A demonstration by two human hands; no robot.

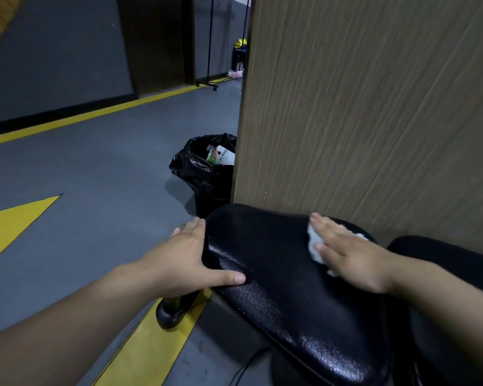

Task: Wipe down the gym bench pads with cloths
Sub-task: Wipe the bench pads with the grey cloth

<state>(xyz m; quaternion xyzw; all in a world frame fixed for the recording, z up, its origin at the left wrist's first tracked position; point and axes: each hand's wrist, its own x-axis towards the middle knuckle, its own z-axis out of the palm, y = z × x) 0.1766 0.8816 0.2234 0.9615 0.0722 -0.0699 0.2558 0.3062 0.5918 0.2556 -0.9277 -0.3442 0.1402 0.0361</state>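
Pressing a white cloth flat onto the black pad, the right hand lies with straight fingers over it near the pad's far right edge. The left hand clasps the pad's left edge, thumb on top and fingers down the side, well apart from the right. A wood panel stands just beyond the right hand, and a bin with a black bag sits past the left hand on the grey floor.
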